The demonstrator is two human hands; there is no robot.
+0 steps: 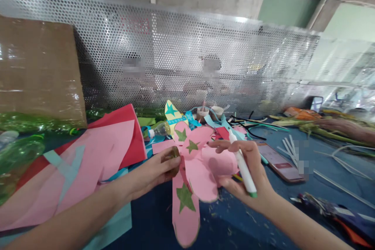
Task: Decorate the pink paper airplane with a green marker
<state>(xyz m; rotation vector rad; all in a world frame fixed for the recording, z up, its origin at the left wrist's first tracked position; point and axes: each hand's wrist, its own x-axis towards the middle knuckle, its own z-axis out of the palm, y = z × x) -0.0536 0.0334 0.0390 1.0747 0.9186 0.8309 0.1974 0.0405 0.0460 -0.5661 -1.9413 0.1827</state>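
Note:
A pink paper shape point(202, 179) with rounded petals and green stars lies at the centre, over the dark blue table. My left hand point(165, 166) is at its left edge, with curled fingers round a small dark olive object that I cannot make out. On the right, my right hand point(249, 168) holds a white marker point(243, 166) with a green end between thumb and fingers, its white tip pointing up and away. The right fingertips and thumb are beside the pink petals. Behind the shape stands a yellow paper piece point(171, 111) with a blue star.
Pink sheets point(108, 148) and red paper point(133, 136) lie left, near green plastic bottles point(23, 160). A phone point(281, 162), white strips and cutters point(318, 205) are on the right. Cups point(202, 114) stand behind, before a perforated screen point(181, 54) with people beyond.

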